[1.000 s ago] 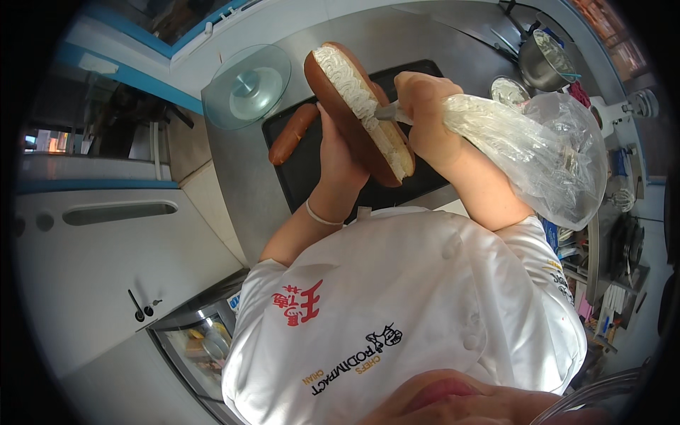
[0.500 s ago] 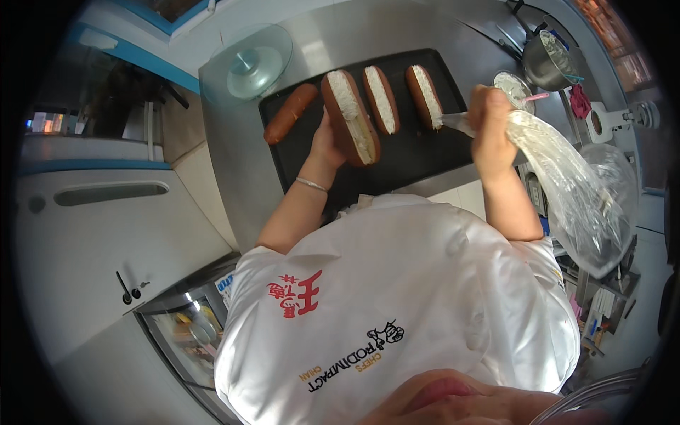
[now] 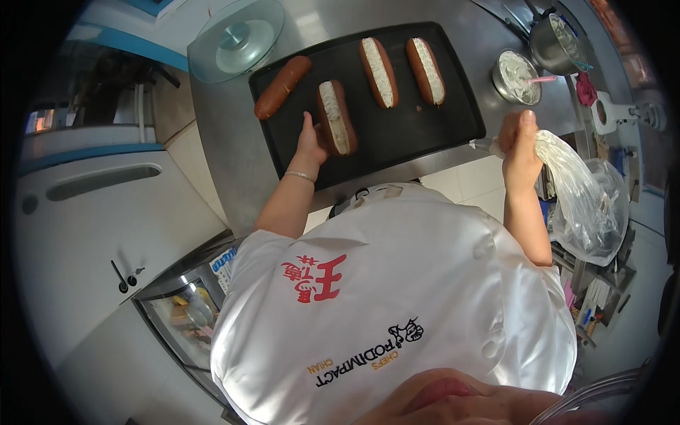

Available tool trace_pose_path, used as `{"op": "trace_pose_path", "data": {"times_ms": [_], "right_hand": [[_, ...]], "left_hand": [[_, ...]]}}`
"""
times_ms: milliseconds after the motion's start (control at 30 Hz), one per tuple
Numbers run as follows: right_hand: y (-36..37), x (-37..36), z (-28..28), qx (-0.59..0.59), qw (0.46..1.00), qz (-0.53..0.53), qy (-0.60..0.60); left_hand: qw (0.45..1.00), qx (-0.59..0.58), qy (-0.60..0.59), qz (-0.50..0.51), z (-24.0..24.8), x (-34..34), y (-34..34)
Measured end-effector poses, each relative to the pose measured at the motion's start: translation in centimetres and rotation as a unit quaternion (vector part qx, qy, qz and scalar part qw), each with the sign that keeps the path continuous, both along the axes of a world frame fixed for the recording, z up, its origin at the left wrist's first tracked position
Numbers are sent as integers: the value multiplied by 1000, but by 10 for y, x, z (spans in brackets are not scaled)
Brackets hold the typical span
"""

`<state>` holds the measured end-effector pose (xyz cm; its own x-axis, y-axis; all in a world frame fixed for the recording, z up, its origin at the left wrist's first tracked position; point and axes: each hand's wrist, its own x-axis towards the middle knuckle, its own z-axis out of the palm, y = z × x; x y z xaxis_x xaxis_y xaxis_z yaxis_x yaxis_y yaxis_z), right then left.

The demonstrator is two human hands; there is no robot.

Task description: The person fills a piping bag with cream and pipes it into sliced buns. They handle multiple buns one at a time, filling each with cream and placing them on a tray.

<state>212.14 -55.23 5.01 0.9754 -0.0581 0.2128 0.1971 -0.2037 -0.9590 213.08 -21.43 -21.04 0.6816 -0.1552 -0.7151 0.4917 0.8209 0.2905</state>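
A long brown bun (image 3: 334,119), split and filled with white cream, sits low at the front of the black baking tray (image 3: 397,138). Against its left side is my left hand (image 3: 312,144), thumb stretched up and away from the bun; the other fingers are partly hidden behind it. My right hand (image 3: 520,152) is closed around the neck of a clear piping bag (image 3: 577,188) of white cream, held off the tray's right front corner with the tip pointing left. Two more cream-filled buns (image 3: 379,72) (image 3: 426,71) lie farther back, and an unfilled-looking bun (image 3: 282,87) rests at the tray's left.
A metal bowl of cream (image 3: 504,83) with a pink-handled tool stands right of the tray, beside a larger steel pot (image 3: 556,60). At the back left of the steel table (image 3: 230,134) is a round glass stand (image 3: 248,53).
My left hand has lowered the cream-filled bun to the tray and its thumb has come off it. My right hand has drawn the piping bag right and nearer me, away from the buns.
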Motion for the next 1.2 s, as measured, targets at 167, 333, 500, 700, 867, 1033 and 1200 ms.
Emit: {"op": "trace_pose_path", "data": {"times_ms": [167, 333, 500, 700, 867, 1033, 1200], "right_hand": [[-22, 6, -3, -49, 979, 30, 195], [-55, 25, -30, -231, 963, 96, 104], [-107, 40, -69, -446, 884, 139, 9], [-186, 62, -29, -506, 782, 320, 173], [-352, 92, -47, -391, 826, 249, 320], [-516, 134, -159, -489, 797, 165, 315], [-563, 192, -251, -619, 657, 237, 359]], "left_hand": [[974, 215, -37, 64, 21, -28, -12], [626, 774, -85, -52, 5, -54, -6], [600, 713, -358, -58, 159, -26, -157], [720, 495, -460, -161, 180, 18, -337], [787, 400, -374, -284, 140, 29, -414], [894, 310, -119, -301, 80, 59, -440], [966, 182, -18, -180, 43, 117, -509]]}}
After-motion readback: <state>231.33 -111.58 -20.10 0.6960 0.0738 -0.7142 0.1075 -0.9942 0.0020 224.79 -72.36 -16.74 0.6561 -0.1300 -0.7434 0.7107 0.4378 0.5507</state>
